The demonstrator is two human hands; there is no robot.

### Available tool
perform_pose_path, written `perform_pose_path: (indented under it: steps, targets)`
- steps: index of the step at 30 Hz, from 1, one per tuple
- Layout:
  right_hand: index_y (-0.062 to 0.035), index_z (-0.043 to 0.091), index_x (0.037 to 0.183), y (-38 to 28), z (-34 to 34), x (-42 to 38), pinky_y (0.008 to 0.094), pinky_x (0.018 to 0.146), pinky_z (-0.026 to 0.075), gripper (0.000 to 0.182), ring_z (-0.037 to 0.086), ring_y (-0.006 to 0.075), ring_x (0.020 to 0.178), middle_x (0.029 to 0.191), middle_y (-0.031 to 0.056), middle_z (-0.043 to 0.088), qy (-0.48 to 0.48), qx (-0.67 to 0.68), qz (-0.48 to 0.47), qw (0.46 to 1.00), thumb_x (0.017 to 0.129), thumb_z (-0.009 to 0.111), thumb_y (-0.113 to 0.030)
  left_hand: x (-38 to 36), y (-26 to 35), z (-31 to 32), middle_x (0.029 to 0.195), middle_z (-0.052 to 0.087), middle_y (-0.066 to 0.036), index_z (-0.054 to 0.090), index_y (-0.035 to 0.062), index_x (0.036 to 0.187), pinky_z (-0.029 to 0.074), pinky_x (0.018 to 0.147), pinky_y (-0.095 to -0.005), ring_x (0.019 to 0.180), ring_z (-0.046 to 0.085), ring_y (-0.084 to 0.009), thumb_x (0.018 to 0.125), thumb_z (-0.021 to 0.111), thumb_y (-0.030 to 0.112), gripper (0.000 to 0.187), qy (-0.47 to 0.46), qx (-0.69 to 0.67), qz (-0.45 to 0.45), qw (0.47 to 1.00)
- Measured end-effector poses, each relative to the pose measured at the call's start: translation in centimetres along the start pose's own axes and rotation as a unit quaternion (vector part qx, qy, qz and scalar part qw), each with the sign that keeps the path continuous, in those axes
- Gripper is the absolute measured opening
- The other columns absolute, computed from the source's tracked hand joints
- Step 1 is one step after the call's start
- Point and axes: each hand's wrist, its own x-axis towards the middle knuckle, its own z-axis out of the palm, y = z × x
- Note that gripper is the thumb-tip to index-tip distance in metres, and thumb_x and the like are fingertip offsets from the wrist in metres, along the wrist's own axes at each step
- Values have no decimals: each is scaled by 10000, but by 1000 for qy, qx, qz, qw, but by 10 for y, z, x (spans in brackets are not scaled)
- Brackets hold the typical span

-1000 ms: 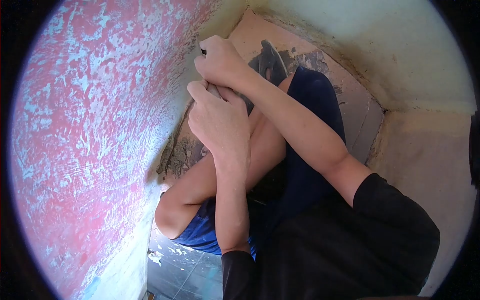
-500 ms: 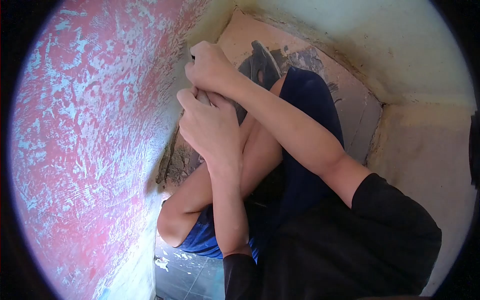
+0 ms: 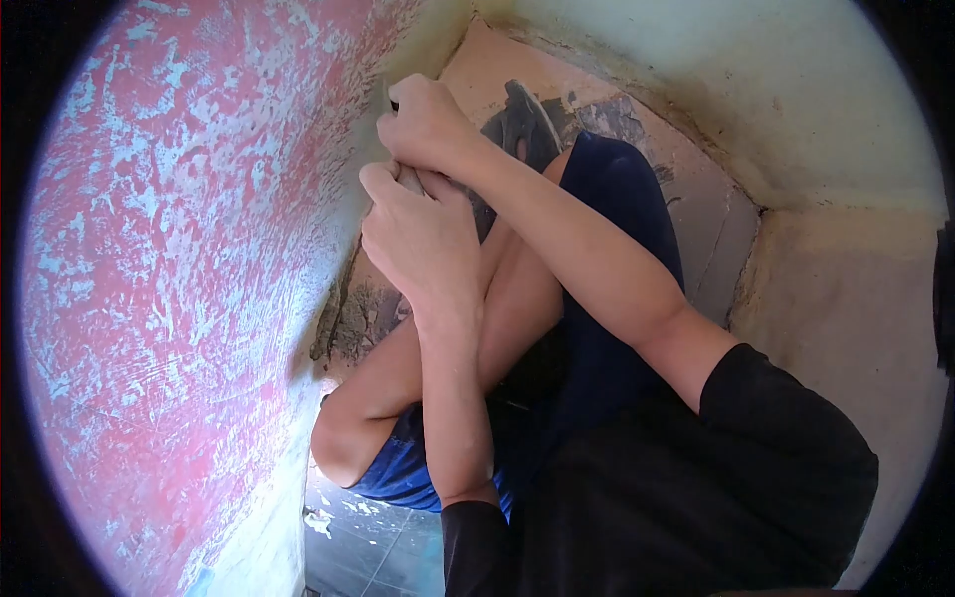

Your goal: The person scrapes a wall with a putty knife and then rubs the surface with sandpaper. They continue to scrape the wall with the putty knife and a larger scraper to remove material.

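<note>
My right hand is curled into a fist close to the patchy pink wall. A small dark bit of something shows at its thumb side; the rest is hidden. Just below, my left hand is also closed, knuckles up, its fingertips near the underside of the right hand. What sits inside the left fingers, if anything, I cannot make out. Both hands are beside the lower, greyish part of the wall, above my crossed legs.
A dark shoe rests on the dusty floor near the corner. Crumbled debris lies along the wall's foot. Pale walls close in ahead and on the right. Paint flakes dot the grey tiles at lower left.
Both hands have shifted slightly up and to the right in the view, staying closed and close together. The view itself has moved a little; my legs rest as before.
</note>
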Motion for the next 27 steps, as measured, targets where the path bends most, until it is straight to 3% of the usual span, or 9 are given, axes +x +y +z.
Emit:
perform_pose_path:
  steps: [3,6,9,12,14,18,20,24,27]
  targets:
    - [97,620,786,3,-1,4,494,707,522,225,663,470,795,825,341,637,27,-9,12,1000,787,597,-126,-5,3,1,785,671,-311,599,-39,946,507,716,-524,801,678,-475,905,633,167,212,3,-6,12,1000]
    - [92,628,797,1,-2,0,498,721,524,224,664,472,805,849,339,646,4,5,-40,999,790,597,-130,-4,6,-3,792,671,-312,597,-38,950,506,713,-522,797,677,-476,905,629,156,201,7,-8,12,1000]
    - [85,638,810,2,1,4,501,741,528,222,665,475,819,857,333,653,8,-3,31,999,792,596,-132,-2,2,0,793,671,-312,595,-38,953,506,711,-525,796,675,-480,905,625,151,197,-2,-11,4,1000]
    - [80,645,816,6,2,6,503,752,530,224,665,478,832,853,328,655,44,-8,-33,998,793,597,-137,-5,7,-1,792,671,-312,595,-35,954,506,715,-529,800,671,-485,906,625,155,198,8,-2,13,1000]
    - [79,645,816,-2,-4,3,500,758,533,227,666,478,833,853,325,657,7,-19,-13,1000,794,596,-142,-6,5,-3,792,671,-312,595,-33,955,506,718,-531,803,670,-487,907,626,160,201,13,17,15,1000]
    - [85,641,808,0,-4,5,497,753,535,233,667,478,827,851,329,655,24,-4,22,999,790,601,-144,-3,5,0,798,672,-315,599,-31,953,508,729,-532,814,671,-488,914,629,188,225,-2,-11,5,1000]
    - [95,636,799,-5,-7,0,496,735,532,236,663,481,813,835,335,647,14,-5,-32,999,786,605,-139,-4,6,0,797,671,-315,600,-32,951,509,730,-531,815,672,-487,916,630,195,231,4,-9,3,1000]
    - [103,634,798,-1,-1,5,498,717,527,239,658,484,794,828,342,639,15,8,33,999,784,608,-134,-2,3,0,796,671,-316,601,-32,948,509,733,-531,817,674,-483,918,627,193,229,2,-11,-6,1000]
    - [102,639,804,3,1,4,501,712,523,236,654,488,780,833,343,639,36,-12,-33,999,783,605,-130,-7,10,-2,799,670,-319,603,-31,954,509,737,-531,819,675,-483,915,627,186,222,7,-20,-4,1000]
